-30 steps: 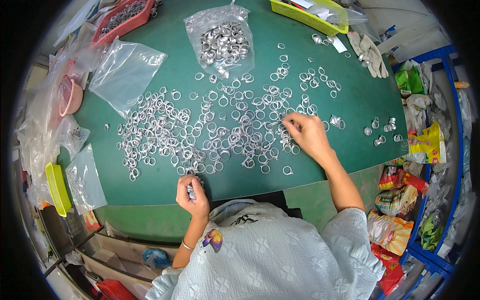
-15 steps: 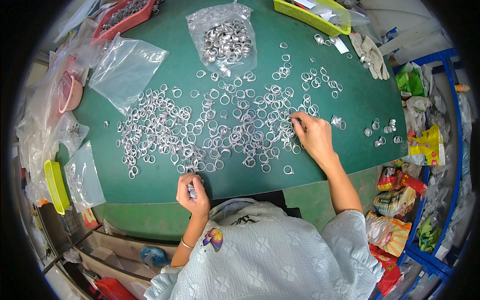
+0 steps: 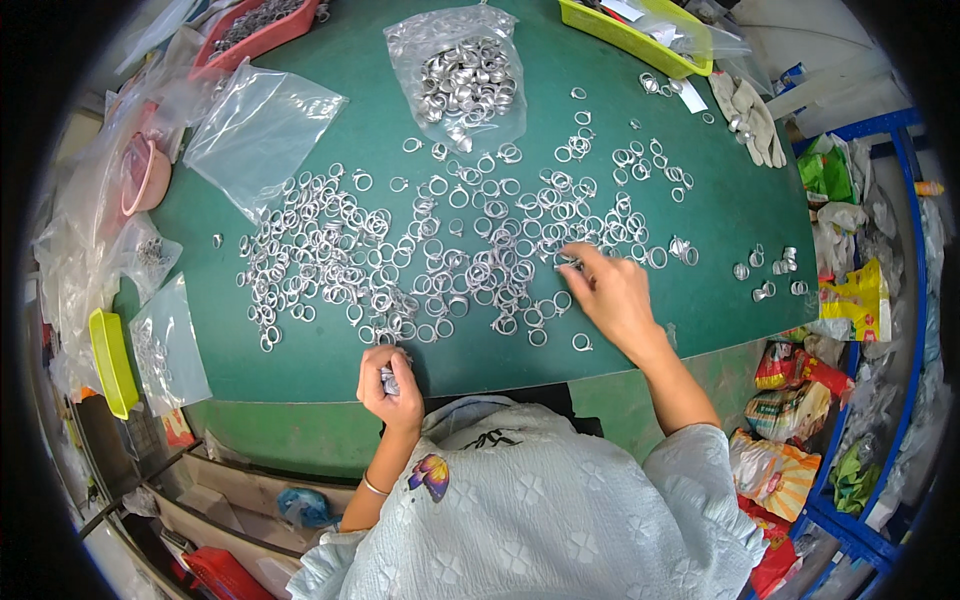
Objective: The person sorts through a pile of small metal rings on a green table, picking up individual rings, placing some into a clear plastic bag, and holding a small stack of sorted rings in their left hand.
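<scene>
Close by the table's edge [image 3: 300, 399], left fingers [image 3: 372, 388] tight round rings [image 3: 389, 379]; right fingers [image 3: 589, 260] parted, bare tabletop [image 3: 715, 290] alongside.

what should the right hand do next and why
Perhaps pinch one of the loose rings with the right hand: it is right beside them, while the left hand is busy, closed around small silvery pieces.

A green tabletop [image 3: 730, 215] spreads beneath the right hand's fingers [image 3: 586, 256], with greenish floor [image 3: 640, 402] below them, blue shelving [image 3: 845, 530] well to their right and brownish compartments [image 3: 235, 522] to their lower left
</scene>
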The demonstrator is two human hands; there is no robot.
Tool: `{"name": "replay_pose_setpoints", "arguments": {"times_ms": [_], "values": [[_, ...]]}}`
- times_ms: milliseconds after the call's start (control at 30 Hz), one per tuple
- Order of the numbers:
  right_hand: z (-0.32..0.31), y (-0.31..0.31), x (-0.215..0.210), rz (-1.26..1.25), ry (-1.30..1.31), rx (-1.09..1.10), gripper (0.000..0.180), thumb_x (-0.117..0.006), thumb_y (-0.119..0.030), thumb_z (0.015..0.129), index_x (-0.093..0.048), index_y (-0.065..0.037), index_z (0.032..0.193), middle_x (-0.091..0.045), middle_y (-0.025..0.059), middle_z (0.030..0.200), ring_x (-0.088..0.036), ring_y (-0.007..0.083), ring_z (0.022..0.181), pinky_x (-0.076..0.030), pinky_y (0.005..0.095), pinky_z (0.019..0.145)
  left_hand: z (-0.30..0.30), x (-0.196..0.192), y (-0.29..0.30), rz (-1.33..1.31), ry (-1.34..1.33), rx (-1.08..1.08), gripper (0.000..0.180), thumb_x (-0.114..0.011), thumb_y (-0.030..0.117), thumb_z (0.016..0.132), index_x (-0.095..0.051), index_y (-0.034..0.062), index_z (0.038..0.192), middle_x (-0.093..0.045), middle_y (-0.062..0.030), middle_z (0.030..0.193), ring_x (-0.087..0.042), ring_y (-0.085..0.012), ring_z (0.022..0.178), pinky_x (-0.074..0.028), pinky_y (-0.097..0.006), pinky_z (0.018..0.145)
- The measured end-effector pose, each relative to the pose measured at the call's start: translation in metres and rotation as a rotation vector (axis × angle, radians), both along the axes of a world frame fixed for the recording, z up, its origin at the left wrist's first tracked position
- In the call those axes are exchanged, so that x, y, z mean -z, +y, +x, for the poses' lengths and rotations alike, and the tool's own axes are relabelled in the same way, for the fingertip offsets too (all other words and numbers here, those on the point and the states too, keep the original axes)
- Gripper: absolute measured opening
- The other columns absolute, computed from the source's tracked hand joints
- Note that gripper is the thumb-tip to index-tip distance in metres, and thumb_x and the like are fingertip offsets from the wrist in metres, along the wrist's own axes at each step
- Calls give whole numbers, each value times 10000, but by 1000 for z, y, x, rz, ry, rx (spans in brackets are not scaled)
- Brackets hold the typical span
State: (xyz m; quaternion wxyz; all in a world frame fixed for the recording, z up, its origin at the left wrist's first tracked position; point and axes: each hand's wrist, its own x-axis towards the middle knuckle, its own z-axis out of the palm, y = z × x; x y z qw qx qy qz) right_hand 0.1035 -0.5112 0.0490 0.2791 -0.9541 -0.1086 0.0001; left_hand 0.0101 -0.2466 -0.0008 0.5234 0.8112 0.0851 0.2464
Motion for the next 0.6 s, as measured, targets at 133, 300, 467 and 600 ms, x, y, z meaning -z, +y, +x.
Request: {"name": "replay_pose_setpoints", "arguments": {"times_ms": [133,300,467,600], "values": [[0,20,-3,55,40,-257,234,-638,-220,830,-605,-136,1046,-576,97,547,-574,287,500,-423,401,455,0,1,1,5,-6,3,47,-527,-57,810,-543,-29,775,-572,-130,732,-519,-208,609,-433,-297,589],[-7,25,6,-12,10,-400,271,-640,-229,828,-628,-177,1095,-575,67,537,-549,258,458,-404,374,434,1,-1,0,17,-11,7,44,-530,-59,800,-544,-28,772,-574,-133,726,-529,-210,617,-437,-296,597],[6,4,8,-196,-76,-163,257,-623,-219,833,-616,-157,1083,-587,100,544,-581,288,473,-434,397,430,0,1,2,42,-39,7,41,-530,-61,796,-546,-27,780,-582,-134,733,-538,-216,624,-441,-298,602],[13,1,5,-138,-164,33,274,-630,-204,828,-615,-171,1100,-576,83,525,-573,274,455,-436,381,417,3,5,2,98,-114,25,73,-513,-37,845,-538,-14,781,-565,-100,723,-461,-118,540,-375,-238,496]]}}
